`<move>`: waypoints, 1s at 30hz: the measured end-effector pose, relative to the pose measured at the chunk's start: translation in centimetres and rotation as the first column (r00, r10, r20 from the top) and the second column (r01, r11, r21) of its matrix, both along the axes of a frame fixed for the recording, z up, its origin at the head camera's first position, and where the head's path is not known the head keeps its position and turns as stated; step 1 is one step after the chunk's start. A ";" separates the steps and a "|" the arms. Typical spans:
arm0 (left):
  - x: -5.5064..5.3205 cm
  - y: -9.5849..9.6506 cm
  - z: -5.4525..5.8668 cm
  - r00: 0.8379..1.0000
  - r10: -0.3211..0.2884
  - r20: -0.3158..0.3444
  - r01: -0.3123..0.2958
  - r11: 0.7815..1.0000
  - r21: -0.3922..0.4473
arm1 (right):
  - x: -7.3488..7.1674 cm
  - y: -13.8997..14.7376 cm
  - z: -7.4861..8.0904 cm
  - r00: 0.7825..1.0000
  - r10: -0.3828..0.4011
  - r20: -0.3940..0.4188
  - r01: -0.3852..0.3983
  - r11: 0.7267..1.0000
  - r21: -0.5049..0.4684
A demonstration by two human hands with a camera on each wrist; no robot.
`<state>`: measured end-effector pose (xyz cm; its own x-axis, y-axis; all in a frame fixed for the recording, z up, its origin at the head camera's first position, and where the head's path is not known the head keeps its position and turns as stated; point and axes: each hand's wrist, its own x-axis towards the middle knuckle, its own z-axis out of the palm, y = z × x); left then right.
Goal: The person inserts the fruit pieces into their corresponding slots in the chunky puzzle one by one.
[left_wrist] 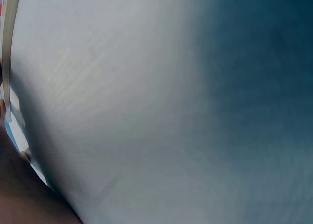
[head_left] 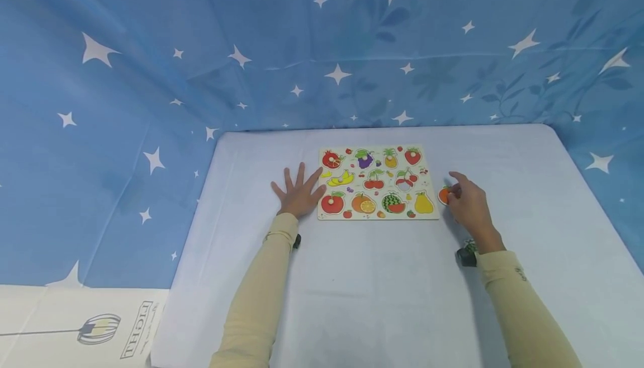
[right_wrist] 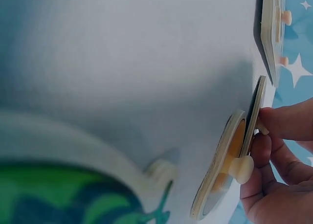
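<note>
A wooden fruit puzzle board lies on the white-covered table, with fruit pictures in rows. My left hand rests beside its left edge, fingers spread, fingertips right at the rim. In the left wrist view, only part of that hand and the board's edge show. Right of the board, my right hand pinches the small knob of a red-orange fruit puzzle piece. Seen from the right wrist, this thin piece stands nearly edge-on beside the thumb.
A second knobbed piece lies close by the right fingers. Nearer that wrist camera is a large green patterned piece, blurred. Blue star-patterned cloth hangs behind the table and at both sides.
</note>
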<state>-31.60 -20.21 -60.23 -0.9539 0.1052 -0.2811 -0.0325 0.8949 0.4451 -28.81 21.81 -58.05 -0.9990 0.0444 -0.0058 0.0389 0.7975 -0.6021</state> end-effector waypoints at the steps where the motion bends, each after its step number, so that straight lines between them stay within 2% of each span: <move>1: 0.0 0.0 0.0 1.000 0.001 -0.002 -0.001 1.000 0.004 | 0.0 0.1 -0.1 1.000 0.000 0.005 0.000 1.000 0.000; 7: 0.0 0.0 -0.2 1.000 0.001 -0.001 -0.001 1.000 0.009 | 0.0 0.1 -0.1 1.000 -0.004 -0.005 0.004 1.000 -0.004; 14: 0.0 0.0 0.0 1.000 -0.002 0.010 0.001 1.000 0.010 | -0.1 -0.9 0.8 0.999 -0.008 -0.039 0.007 1.000 -0.021; 22: 0.0 -0.1 0.4 1.000 0.006 0.017 -0.006 1.000 0.009 | -0.6 -3.5 1.4 1.000 0.018 -0.013 -0.019 0.997 -0.074; 30: -0.1 -0.1 0.3 1.000 0.003 0.007 -0.003 1.000 0.012 | -0.6 -6.6 1.0 0.997 0.067 -0.023 -0.070 0.991 -0.114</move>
<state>-31.66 -20.32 -59.92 -0.9522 0.1060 -0.2864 -0.0380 0.8894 0.4556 -29.36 15.18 -57.02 -0.9996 -0.0239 0.0122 -0.0257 0.7235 -0.6898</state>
